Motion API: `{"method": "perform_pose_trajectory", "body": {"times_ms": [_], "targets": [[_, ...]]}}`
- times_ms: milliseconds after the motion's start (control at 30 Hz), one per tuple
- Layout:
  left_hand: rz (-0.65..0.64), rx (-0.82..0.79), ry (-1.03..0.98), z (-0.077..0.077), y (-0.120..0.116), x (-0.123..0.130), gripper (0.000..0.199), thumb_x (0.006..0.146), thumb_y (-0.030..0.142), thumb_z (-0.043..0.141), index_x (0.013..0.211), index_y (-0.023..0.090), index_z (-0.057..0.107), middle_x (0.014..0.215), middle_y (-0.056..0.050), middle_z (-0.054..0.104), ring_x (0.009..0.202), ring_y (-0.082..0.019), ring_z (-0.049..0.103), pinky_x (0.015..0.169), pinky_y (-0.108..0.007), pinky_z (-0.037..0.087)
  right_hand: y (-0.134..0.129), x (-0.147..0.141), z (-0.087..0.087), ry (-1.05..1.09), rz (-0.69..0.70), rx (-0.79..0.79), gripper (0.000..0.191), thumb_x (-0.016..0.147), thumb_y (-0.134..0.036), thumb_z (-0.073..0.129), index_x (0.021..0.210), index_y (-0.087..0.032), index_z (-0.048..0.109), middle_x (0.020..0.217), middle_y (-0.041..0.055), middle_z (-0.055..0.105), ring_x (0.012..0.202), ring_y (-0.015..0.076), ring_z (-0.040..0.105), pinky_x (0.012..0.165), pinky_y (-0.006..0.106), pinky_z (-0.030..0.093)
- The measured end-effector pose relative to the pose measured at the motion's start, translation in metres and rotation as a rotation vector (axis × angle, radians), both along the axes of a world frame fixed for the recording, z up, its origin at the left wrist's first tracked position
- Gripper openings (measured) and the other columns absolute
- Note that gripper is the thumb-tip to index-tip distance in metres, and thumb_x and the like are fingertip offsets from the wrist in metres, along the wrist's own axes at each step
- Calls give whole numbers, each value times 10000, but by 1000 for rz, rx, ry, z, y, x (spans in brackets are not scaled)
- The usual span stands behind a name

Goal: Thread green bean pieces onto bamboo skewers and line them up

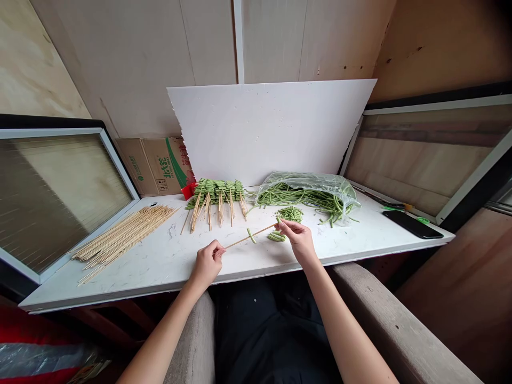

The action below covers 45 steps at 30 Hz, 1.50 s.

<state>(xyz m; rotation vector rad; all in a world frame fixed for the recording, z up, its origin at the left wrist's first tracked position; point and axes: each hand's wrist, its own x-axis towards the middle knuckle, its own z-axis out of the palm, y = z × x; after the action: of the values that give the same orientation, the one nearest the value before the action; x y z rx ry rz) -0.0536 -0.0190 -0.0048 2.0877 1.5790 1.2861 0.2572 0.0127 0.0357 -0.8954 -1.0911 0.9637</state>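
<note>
My left hand (208, 262) is closed around one end of a thin bamboo skewer (236, 243), which slants up to the right. One cut piece of green bean (251, 236) is threaded crosswise on the skewer, between my hands. At the skewer's other end my right hand (298, 239) pinches a second short bean piece (279, 220) against the tip; whether the tip has pierced it I cannot tell. Just below and beside my right fingers lies a small row of cut bean pieces (276, 236). Behind it is a heap of short bean bits (290, 214).
Loose skewers (128, 237) lie at the left. Filled bean skewers (218, 192) are stacked at the back, beside a cardboard box (156, 165). A clear bag of long beans (308, 192) lies at the back right. A black phone (412, 224) rests near the right edge.
</note>
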Motion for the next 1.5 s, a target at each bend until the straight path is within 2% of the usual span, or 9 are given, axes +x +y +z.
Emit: {"method": "perform_pose_trajectory", "body": {"times_ms": [333, 567, 700, 867, 1100, 1200, 1300, 1400, 1500], "targets": [[54, 57, -1, -3, 1, -1, 191, 944, 257, 534, 760, 231, 577, 682, -2, 682, 601, -166, 610, 624, -262, 431, 7, -8, -8, 50, -30, -61, 391, 696, -528, 926, 913, -211, 853, 938, 85, 800, 912, 264, 723, 756, 364, 565], [60, 99, 8, -4, 0, 2, 205, 960, 266, 510, 765, 239, 569, 668, -2, 664, 593, -170, 603, 621, -268, 425, -5, -49, -14, -31, 57, -42, 330, 682, -537, 921, 758, -238, 803, 933, 70, 806, 988, 300, 726, 861, 391, 559], [62, 107, -13, -2, -1, 3, 200, 959, 263, 505, 773, 237, 573, 662, -5, 663, 584, -173, 604, 615, -271, 432, -13, -69, -14, -45, 83, -48, 335, 719, -561, 887, 785, -244, 799, 996, 72, 806, 1037, 312, 715, 850, 373, 543], [56, 106, -13, 1, -2, 5, 210, 964, 274, 504, 765, 242, 563, 659, -6, 656, 610, -183, 622, 629, -275, 451, -15, -71, -15, -78, 92, -40, 350, 739, -583, 859, 758, -241, 792, 977, 70, 808, 1034, 309, 710, 828, 359, 536], [41, 93, -8, -1, -2, 4, 201, 962, 246, 506, 767, 242, 556, 677, -4, 664, 605, -177, 609, 622, -267, 432, -12, -73, -21, -79, 104, -23, 342, 737, -575, 868, 785, -242, 806, 947, 74, 807, 901, 283, 722, 765, 354, 549], [41, 92, -21, 0, -2, 4, 203, 967, 259, 506, 773, 240, 563, 679, -3, 665, 591, -170, 599, 612, -262, 424, -11, -66, -15, -105, 149, -1, 333, 742, -562, 874, 837, -247, 826, 1032, 79, 813, 946, 286, 728, 790, 360, 559], [65, 103, -48, 2, -3, 5, 211, 977, 285, 511, 779, 236, 564, 659, 2, 644, 581, -166, 592, 606, -259, 416, -4, -40, -8, -140, 128, 46, 404, 811, -603, 806, 1024, -262, 839, 1137, 95, 801, 1030, 290, 716, 826, 375, 561], [89, 108, -74, 3, -2, 4, 211, 982, 304, 516, 789, 234, 561, 649, 7, 625, 584, -167, 589, 610, -260, 416, 7, 0, -6, -227, -56, 90, 456, 931, -631, 644, 1154, -272, 814, 1124, 106, 790, 1051, 296, 698, 829, 400, 542], [82, 95, -82, 3, -2, 4, 215, 988, 308, 513, 792, 233, 558, 645, 13, 604, 579, -161, 572, 610, -258, 412, 19, 38, -16, -535, -297, 141, 380, 909, -559, 669, 1072, -258, 832, 1108, 127, 782, 1058, 332, 654, 925, 485, 499]]}}
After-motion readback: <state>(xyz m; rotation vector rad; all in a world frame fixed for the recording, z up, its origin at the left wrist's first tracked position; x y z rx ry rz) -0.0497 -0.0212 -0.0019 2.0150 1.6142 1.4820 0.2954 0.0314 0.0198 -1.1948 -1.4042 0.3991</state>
